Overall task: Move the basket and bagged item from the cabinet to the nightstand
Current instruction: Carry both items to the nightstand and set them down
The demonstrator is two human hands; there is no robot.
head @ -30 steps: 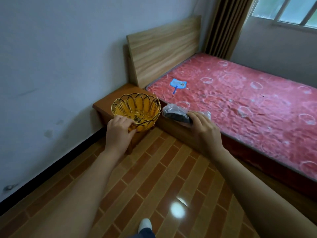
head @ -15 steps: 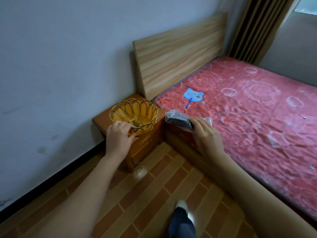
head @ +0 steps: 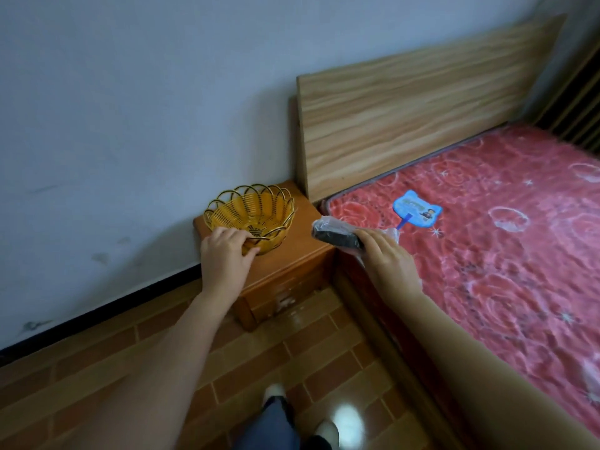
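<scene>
Over the low orange-brown wooden nightstand [head: 293, 251], the left hand [head: 224, 254] grips the yellow woven scalloped basket [head: 251, 214], apparently setting it down. The right hand [head: 386, 258] clasps the dark plastic-bagged item [head: 334, 233] at its edge; next, probably release both

One basket [head: 256, 213], one bagged item [head: 336, 233], one nightstand [head: 302, 254], one fan [head: 416, 212], two hands
</scene>
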